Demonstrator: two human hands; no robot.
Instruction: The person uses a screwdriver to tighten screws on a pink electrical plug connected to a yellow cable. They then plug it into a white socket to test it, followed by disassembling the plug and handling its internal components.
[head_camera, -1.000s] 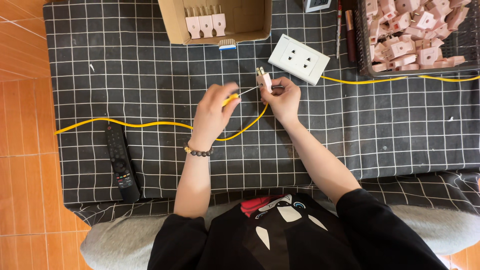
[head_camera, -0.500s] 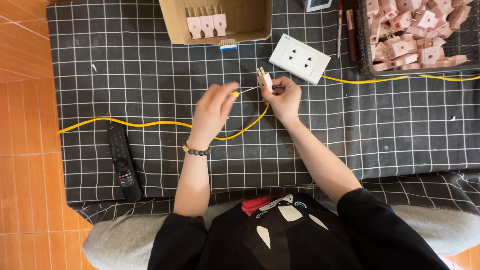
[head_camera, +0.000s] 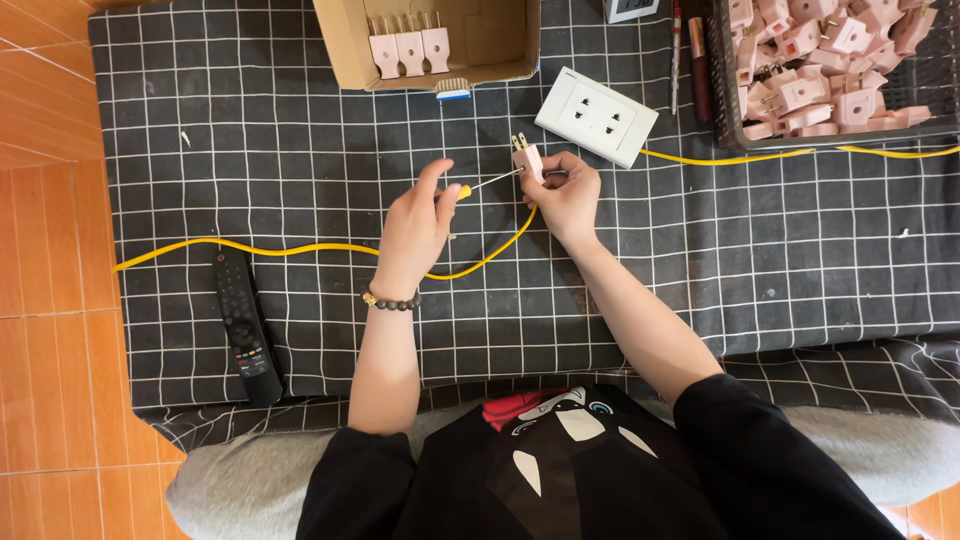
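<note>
Left hand (head_camera: 415, 225): closed around a small screwdriver (head_camera: 478, 186) with a yellow handle, thin shaft pointing toward 2 o'clock and its tip meeting the plug; beaded bracelet (head_camera: 390, 300) at the wrist
Right hand (head_camera: 568, 195): fingers pinched on a pink two-pin plug (head_camera: 527, 160), pins up toward 12 o'clock, held just above the cloth near picture centre
Yellow cable (head_camera: 300, 248): runs from the 9 o'clock edge, loops beneath both hands and rises to the plug; a further yellow stretch leaves the socket toward 3 o'clock
White wall socket plate (head_camera: 596, 116): lying flat, just beyond the right hand at 1 o'clock
Cardboard box (head_camera: 345, 45): at 12 o'clock, three pink plugs standing inside
Wire basket (head_camera: 722, 90): at 2 o'clock, heaped with pink plugs
Black remote control (head_camera: 243, 325): at 8 o'clock, beside the cable
Black grid-patterned cloth (head_camera: 780, 250): lies under everything
</note>
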